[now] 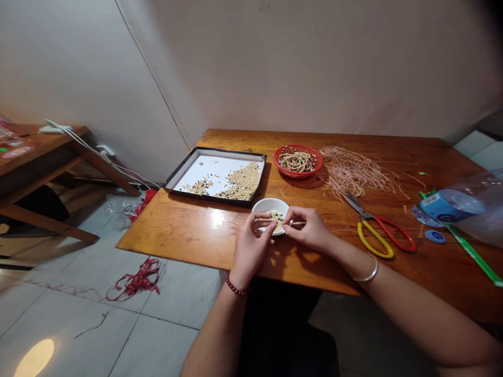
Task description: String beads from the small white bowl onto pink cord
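Observation:
A small white bowl (261, 204) with cream and dark beads (277, 215) in it stands near the table's front edge. Over its left rim, my left hand (252, 240) has thumb and forefinger drawn together; whatever is between the tips is too small to make out. My right hand (310, 230) pinches a short beaded string (297, 223) at the bowl's right side. The fingertips of both hands are close together above the beads.
Behind lies a black-rimmed tray (204, 162) of loose beads. A red basket (280, 168) holds beaded strings beside pale cord (349, 170). Scissors (367, 215), a plastic bottle (451, 205) and a blue cap (435, 236) lie right. Red ribbon (139, 279) is on the floor.

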`<state>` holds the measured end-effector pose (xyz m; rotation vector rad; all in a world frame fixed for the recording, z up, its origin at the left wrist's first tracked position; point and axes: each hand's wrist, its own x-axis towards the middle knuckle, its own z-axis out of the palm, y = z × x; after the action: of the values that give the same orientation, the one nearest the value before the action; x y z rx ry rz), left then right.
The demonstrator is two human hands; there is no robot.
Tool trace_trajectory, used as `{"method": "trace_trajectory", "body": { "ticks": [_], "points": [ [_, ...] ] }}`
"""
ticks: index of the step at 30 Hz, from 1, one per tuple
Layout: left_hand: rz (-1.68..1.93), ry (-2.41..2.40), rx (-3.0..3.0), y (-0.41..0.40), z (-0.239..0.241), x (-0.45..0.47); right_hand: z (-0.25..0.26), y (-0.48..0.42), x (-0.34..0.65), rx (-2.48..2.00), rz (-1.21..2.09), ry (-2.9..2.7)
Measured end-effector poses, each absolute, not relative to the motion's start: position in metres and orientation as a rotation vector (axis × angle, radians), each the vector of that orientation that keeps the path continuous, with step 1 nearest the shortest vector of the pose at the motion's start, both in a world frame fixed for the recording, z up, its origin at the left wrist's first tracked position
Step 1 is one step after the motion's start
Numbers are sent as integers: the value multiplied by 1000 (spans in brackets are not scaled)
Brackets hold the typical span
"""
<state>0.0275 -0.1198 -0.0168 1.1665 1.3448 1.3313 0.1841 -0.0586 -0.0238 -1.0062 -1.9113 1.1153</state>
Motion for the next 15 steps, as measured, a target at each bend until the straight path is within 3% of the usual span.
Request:
{"method": "trace_trajectory", "body": {
  "ticks": [7,15],
  "points": [
    [1319,1426,1392,-123,-15,29,-21,-59,185,-991,914,-2040],
    [1238,1470,1505,-125,-13,30,-21,-62,183,-889,1007,-2041]
  ]
}}
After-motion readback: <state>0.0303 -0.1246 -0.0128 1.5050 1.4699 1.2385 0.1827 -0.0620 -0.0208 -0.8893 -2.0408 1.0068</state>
